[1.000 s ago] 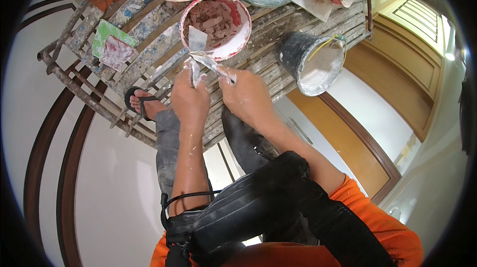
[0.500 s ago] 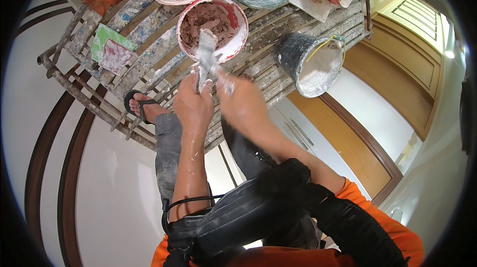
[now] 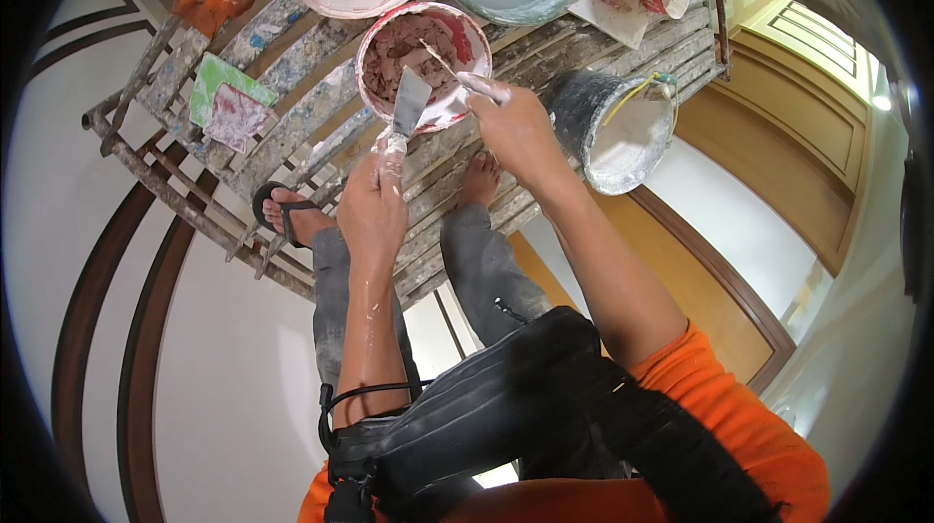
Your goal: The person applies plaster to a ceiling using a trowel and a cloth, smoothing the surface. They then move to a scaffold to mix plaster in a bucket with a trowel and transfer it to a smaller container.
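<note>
Two hands each grip a tool at the near side of a white bucket with a red rim. The left hand is clamped on the handle of a putty knife, its fingers wrapped around the pale-smeared grip; the flat metal blade extends ahead of the hand and overlaps the bucket's near rim in view, though whether it touches cannot be told. The right hand, just beyond the bucket's right side, is clamped on a second tool. Its thin end, seen nearly edge-on, points left and away from the person, above the reddish-brown putty heaped in the bucket. Both hands are apart from each other.

The bucket rests on a slatted platform, ahead of the left hand and to the left of the right one. A dark bucket with a yellow handle stands close by the right hand. Beyond the white bucket are a pinkish basin and a grey-green tub of cloudy liquid. Off to the left, a red-smeared square overlaps a green one.
</note>
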The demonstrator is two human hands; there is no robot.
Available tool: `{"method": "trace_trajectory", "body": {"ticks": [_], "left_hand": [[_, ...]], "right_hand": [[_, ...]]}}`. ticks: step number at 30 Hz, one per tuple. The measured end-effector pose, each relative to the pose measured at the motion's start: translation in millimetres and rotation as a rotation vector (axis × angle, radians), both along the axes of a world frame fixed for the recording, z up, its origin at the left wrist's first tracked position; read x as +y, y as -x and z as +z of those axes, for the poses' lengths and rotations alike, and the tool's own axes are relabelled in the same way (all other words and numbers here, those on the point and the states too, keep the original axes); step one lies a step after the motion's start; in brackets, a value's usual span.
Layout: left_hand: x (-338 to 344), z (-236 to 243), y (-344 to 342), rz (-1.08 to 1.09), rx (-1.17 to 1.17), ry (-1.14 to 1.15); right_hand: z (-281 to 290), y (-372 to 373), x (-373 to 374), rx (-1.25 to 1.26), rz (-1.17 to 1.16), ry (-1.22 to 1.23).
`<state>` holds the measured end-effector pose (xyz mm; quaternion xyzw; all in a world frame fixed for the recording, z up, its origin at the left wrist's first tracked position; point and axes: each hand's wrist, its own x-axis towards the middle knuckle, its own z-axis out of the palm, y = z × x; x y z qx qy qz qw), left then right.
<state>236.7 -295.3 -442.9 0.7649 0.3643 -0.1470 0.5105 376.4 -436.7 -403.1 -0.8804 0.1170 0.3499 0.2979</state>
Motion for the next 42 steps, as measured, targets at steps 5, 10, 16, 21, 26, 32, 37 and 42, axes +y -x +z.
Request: {"method": "trace_trajectory", "body": {"ticks": [5,10,16,21,26,32,37,42], "left_hand": [[3,8,-8,0.027,0.072,-0.028],[-2,7,-5,-0.081,0.067,-0.203],[-4,14,-2,-0.155,-0.088,-0.275],[15,1,1,-0.231,-0.06,-0.43],[22,-2,3,-0.215,-0.064,-0.418],[12,4,1,-0.259,-0.076,-0.338],[20,-11,11,-0.283,0.022,-0.369],[19,-29,26,-0.291,0.076,-0.406]], "right_hand": [[48,49,0,-0.115,0.065,0.068],[67,72,4,-0.218,0.295,0.116],[19,19,-3,-0.163,0.22,0.133],[49,32,7,-0.081,0.462,0.204],[33,42,13,-0.069,0.459,0.14],[11,32,6,-0.105,0.373,0.227],[23,40,-8,-0.062,0.484,0.222],[-6,33,-9,-0.104,0.501,0.185]]}}
